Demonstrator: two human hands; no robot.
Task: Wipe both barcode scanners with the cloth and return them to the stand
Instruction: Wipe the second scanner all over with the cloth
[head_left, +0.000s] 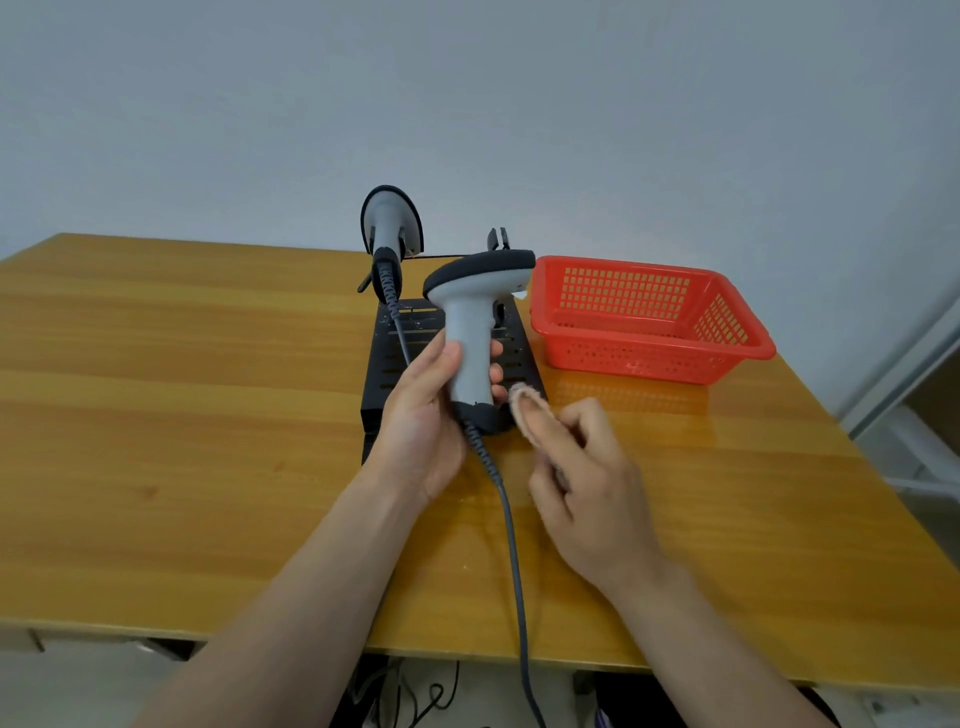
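Observation:
My left hand (423, 415) grips the handle of a grey and black barcode scanner (470, 322), held upright above the black stand (511, 343). Its grey cable (511, 545) hangs down over the table's front edge. My right hand (582, 478) holds a small beige cloth (524, 410) wrapped round its fingertips, right beside the scanner's lower handle. A second scanner (387, 223) sits on the stand's rear left holder, head up, with its coiled cable running down. The stand's right holder (498, 238) pokes up behind the held scanner.
A red plastic basket (748, 338) stands on the wooden table (182, 389) to the right of the stand. A grey wall lies behind. Cables hang beneath the table's front edge.

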